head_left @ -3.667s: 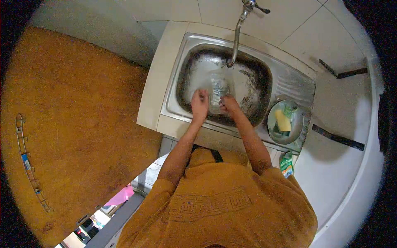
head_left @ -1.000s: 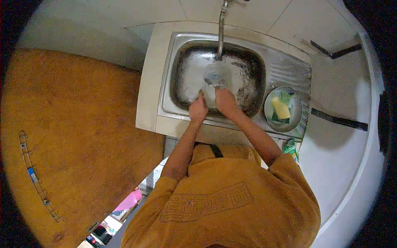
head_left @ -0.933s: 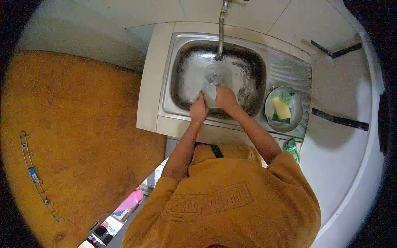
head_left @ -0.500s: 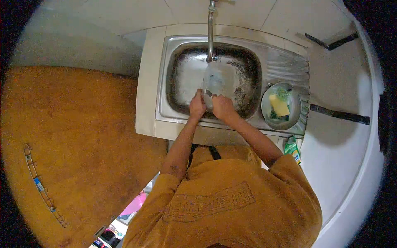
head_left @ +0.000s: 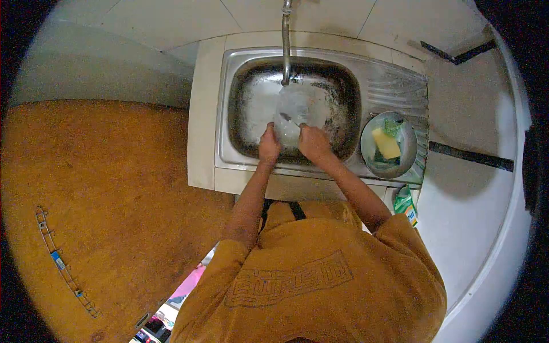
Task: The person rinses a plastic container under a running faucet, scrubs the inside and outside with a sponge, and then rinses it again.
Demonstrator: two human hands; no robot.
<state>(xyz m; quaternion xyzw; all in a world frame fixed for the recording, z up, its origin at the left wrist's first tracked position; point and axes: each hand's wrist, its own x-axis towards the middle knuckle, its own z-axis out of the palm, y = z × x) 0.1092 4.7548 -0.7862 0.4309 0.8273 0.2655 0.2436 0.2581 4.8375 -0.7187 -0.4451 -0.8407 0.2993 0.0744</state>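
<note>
My right hand (head_left: 314,143) is closed around the handle of a metal spoon (head_left: 286,117), whose bowl points up and left under the tap. Beside it, on the left, my left hand (head_left: 269,147) is closed over the sink's near side, apart from the spoon. What its curled fingers hold, if anything, is hidden. Both hands are above the steel sink (head_left: 224,114), with its stained, wet basin. Water appears to run from the tap (head_left: 286,51) into the basin near the spoon.
On the ribbed drainboard to the right stands a bowl (head_left: 370,163) with a yellow sponge (head_left: 386,144) and green scrubbing material. A green packet (head_left: 405,203) lies by the counter's front edge. A hook rack (head_left: 60,260) hangs on the brown surface at left.
My hands have moved apart, the right one shifting slightly right with the spoon. The spoon's bowl now shows clear of my left hand, nearer the tap's water.
</note>
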